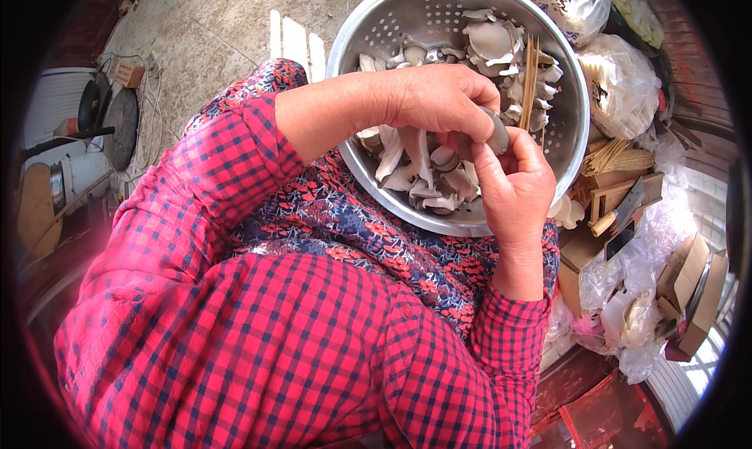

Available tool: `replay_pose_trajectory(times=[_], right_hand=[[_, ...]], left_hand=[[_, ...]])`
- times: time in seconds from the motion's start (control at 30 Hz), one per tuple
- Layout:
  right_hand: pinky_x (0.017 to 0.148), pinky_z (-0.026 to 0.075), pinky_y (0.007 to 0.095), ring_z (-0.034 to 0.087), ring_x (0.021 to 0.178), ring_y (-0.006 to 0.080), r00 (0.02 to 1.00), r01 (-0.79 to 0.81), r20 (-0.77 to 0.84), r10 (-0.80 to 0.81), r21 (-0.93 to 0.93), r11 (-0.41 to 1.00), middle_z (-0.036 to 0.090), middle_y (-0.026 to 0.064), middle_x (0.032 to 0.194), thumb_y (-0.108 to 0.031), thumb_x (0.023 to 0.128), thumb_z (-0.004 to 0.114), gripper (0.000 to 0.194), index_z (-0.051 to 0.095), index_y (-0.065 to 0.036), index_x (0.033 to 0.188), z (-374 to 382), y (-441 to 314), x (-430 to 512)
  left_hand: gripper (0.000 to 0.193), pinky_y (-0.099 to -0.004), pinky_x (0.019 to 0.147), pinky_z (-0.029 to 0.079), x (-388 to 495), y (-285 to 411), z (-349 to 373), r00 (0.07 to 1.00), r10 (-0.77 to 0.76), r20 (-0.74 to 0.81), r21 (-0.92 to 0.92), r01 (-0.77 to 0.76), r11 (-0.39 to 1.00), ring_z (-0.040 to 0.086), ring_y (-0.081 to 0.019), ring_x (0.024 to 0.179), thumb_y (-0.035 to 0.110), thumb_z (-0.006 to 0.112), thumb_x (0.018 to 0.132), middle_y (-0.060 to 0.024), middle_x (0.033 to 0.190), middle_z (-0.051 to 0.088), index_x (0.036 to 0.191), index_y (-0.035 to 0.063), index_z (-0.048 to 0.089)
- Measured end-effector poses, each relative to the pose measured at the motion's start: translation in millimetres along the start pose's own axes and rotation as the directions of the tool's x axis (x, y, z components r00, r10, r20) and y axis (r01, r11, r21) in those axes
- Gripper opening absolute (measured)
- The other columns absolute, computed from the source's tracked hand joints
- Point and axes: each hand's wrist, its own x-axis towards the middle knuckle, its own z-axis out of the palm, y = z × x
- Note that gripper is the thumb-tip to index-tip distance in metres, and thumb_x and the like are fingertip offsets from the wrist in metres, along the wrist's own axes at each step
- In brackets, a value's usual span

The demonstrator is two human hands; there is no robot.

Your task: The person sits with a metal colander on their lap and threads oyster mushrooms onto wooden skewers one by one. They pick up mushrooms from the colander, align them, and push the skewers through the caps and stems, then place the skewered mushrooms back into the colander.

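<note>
A stainless steel colander (pixel 405 211) with rows of round holes rests on my lap. Inside it lie many torn pieces of oyster mushroom (pixel 490 41), grey on top with pale gills. Above the colander my left hand (pixel 443 105) and my right hand (pixel 517 182) meet, both pinching one grey oyster mushroom piece (pixel 500 136). My fingers cover much of that piece. A bundle of thin bamboo skewers (pixel 530 82) leans inside the colander's right side, just beyond my right hand. Whether a skewer is also in my right hand is hidden.
Tied plastic bags (pixel 620 85) stand right of the colander. Below them are bundled sticks (pixel 623 160), a cleaver (pixel 627 204) with a wooden handle, cardboard (pixel 684 273) and loose plastic film. On the far left, a round dark lid (pixel 120 129) and a brick (pixel 127 74) stand near cables.
</note>
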Motion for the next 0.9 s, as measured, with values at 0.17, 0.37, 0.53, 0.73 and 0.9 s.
replay_pose_trajectory(times=[0.17,0.37,0.53,0.73,0.9], right_hand=[[0.062,0.044,0.0179,0.052,0.069,0.0011,1.0,0.018,-0.006,-0.018,-0.042,0.999,0.061,-0.006,0.079,-0.011,0.09,0.074,0.016,0.068,-0.002,0.101,-0.1,-2.3,-0.2],[0.061,0.044,0.0185,0.051,0.067,0.0014,1.0,0.022,-0.006,-0.023,-0.074,0.997,0.061,-0.0054,0.078,-0.01,0.089,0.074,0.016,0.068,-0.002,0.101,-0.1,-2.7,-1.2],[0.07,0.052,0.0366,0.066,0.077,0.0274,0.998,-0.059,0.005,0.059,-0.066,0.996,0.067,0.013,0.088,-0.017,0.083,0.076,0.025,0.067,-0.002,0.101,-0.2,-10.1,-1.5],[0.06,0.047,0.0232,0.055,0.065,0.0052,0.999,0.04,0.023,-0.037,-0.154,0.987,0.062,-0.0008,0.075,-0.009,0.085,0.074,0.02,0.066,-0.002,0.102,0.2,-7.0,-1.8],[0.062,0.049,0.0254,0.057,0.065,0.0074,0.997,-0.01,0.069,0.023,-0.185,0.983,0.064,0.0017,0.076,-0.012,0.086,0.074,0.021,0.065,-0.002,0.102,-0.4,-13.5,-2.0]], left_hand=[[0.021,-0.0255,0.067,0.051,0.7,0.0,-0.1,1.0,0.014,0.007,0.006,-0.014,1.0,0.059,-0.009,0.073,0.017,0.064,0.077,-0.001,0.081,0.061,0.094,0.0038,0.061],[0.021,-0.0261,0.067,0.051,-0.1,2.2,1.2,1.0,0.004,-0.001,0.033,-0.004,0.999,0.06,-0.0095,0.073,0.016,0.062,0.077,-0.0016,0.08,0.062,0.093,0.0031,0.062],[0.022,-0.0302,0.068,0.056,1.8,-1.3,-0.3,0.999,0.028,-0.019,0.059,-0.027,0.998,0.068,-0.0148,0.075,0.02,0.066,0.078,-0.0071,0.082,0.069,0.091,0.0016,0.066],[0.024,-0.0305,0.068,0.055,1.4,0.3,0.1,1.0,0.016,-0.025,0.081,-0.014,0.997,0.067,-0.0156,0.074,0.02,0.064,0.077,-0.0078,0.083,0.069,0.092,0.0014,0.067],[0.025,-0.0288,0.066,0.052,-0.5,3.0,2.1,0.999,-0.006,-0.044,0.09,0.01,0.996,0.063,-0.0132,0.071,0.019,0.062,0.075,-0.0051,0.08,0.065,0.093,0.0022,0.065]])
